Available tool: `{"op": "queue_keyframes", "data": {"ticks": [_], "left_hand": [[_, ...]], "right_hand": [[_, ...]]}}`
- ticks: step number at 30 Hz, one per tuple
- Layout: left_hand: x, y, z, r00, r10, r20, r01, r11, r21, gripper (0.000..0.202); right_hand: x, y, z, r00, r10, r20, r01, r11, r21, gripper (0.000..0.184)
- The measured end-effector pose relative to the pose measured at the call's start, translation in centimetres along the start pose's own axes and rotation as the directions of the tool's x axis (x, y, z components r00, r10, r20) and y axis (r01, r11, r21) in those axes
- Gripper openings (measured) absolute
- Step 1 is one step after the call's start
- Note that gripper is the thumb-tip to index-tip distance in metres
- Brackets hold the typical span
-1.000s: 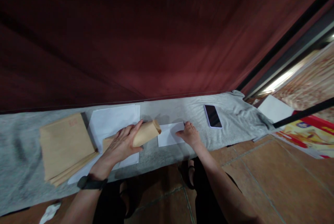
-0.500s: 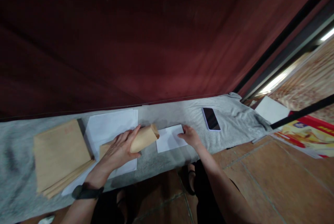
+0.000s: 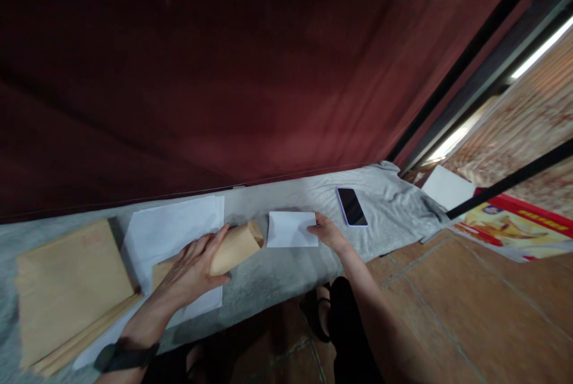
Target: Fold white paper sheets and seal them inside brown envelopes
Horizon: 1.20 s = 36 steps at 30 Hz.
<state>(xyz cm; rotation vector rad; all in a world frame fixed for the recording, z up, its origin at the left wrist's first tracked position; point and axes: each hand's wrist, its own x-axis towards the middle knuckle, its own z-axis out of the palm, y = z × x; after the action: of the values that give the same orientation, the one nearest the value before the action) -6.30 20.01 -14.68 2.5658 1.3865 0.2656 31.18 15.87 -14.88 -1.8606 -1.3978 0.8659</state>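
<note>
left of the smartphone (image 3: 352,206), the right hand (image 3: 330,233) pinches white paper (image 3: 287,230) by its phone-side edge; farther left, the left hand (image 3: 192,270) clasps a kraft envelope (image 3: 233,250), likely light, easily creased, best held by its sides.

Brown paper (image 3: 235,249), one piece, curled over, gripped by the left hand (image 3: 194,267); dark watch (image 3: 123,357) on that wrist. White paper (image 3: 292,230), one, right edge pinched by the right hand (image 3: 327,232). Phone (image 3: 352,207), one, screen up, farther right. Brown envelopes (image 3: 71,288), stacked, far left. White sheets (image 3: 179,217), beside them. Grey cloth (image 3: 268,279) beneath. Red curtain (image 3: 268,91) behind.
</note>
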Motion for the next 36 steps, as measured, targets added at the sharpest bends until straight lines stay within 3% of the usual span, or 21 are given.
{"op": "queue_keyframes", "data": {"ticks": [3, 11, 19, 25, 30, 36], "left_hand": [[0.0, -0.1, 0.1, 1.000, 0.006, 0.015, -0.006, 1.000, -0.001, 0.110], [-0.2, -0.2, 0.3, 0.999, 0.045, 0.002, -0.045, 0.999, 0.007, 0.112], [-0.4, 0.6, -0.4, 0.999, 0.042, -0.021, -0.040, 0.997, 0.061, 0.115], [-0.3, 0.5, -0.4, 0.998, 0.052, -0.039, -0.049, 0.997, 0.060, 0.112], [-0.3, 0.6, -0.5, 0.998, 0.059, -0.027, -0.056, 0.996, 0.072, 0.115], [-0.3, 0.3, -0.4, 0.998, 0.060, -0.021, -0.058, 0.994, 0.094, 0.116]], "right_hand": [[0.1, 0.7, -0.2, 0.994, 0.042, 0.098, -0.067, 0.961, 0.270, 0.015], [0.5, 1.3, -0.3, 0.994, 0.054, 0.097, -0.087, 0.921, 0.381, 0.017], [0.6, 0.1, 0.4, 0.993, 0.110, 0.028, -0.102, 0.751, 0.653, 0.032], [0.2, -0.5, 1.6, 0.986, 0.044, 0.162, -0.129, 0.816, 0.564, 0.027], [0.5, -0.2, 1.9, 0.988, -0.011, 0.155, -0.056, 0.903, 0.425, 0.017], [0.3, 0.0, 1.6, 0.981, -0.038, 0.189, -0.029, 0.939, 0.342, 0.024]]}}
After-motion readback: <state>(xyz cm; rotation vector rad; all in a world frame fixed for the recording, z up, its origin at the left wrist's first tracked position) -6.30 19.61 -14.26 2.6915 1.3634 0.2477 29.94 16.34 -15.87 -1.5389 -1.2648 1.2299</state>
